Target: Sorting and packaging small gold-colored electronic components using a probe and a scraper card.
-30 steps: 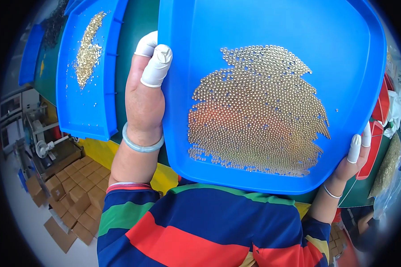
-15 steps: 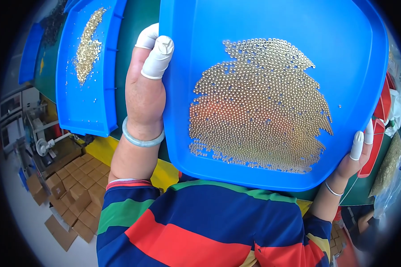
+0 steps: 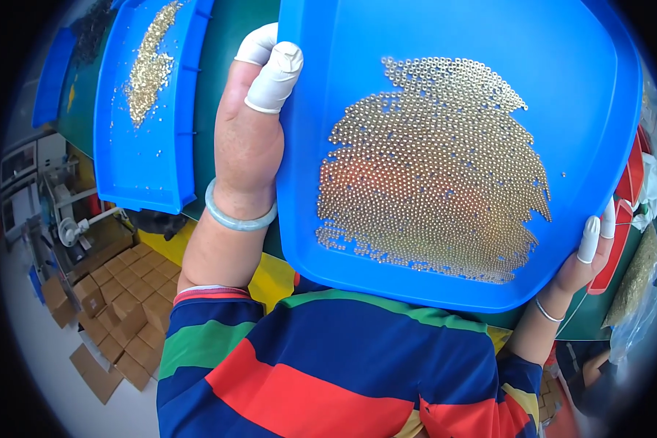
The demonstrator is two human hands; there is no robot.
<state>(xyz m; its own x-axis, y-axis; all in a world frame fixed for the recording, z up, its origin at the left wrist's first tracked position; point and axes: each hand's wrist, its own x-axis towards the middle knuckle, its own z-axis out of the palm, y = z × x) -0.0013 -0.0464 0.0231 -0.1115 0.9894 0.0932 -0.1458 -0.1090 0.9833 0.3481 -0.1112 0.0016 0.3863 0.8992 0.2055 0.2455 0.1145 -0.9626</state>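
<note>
A large blue tray [image 3: 387, 274] fills the middle and right of the view, tilted in front of my striped shirt. A single layer of small gold-coloured beads [image 3: 438, 168] covers much of its floor, and one stray bead lies apart near the right wall. My left hand [image 3: 252, 131] grips the left rim, its thumb and a finger in white finger cots; the other fingers are hidden. At the lower right corner my right hand [image 3: 588, 255] holds the rim, also with white cots on its digits.
On the green table [image 3: 219, 44] at left stands a second blue tray [image 3: 142, 164] with a pile of gold-coloured bits [image 3: 150, 80]. Red trays [image 3: 612, 248] and a clear bag of gold-coloured pieces [image 3: 635, 281] lie at right. Brown cardboard boxes [image 3: 135, 285] cover the floor at lower left.
The left side of the tray and my left hand have shifted slightly right and up. The bead layer has moved a little rightward with the tray. Both hands keep their hold.
</note>
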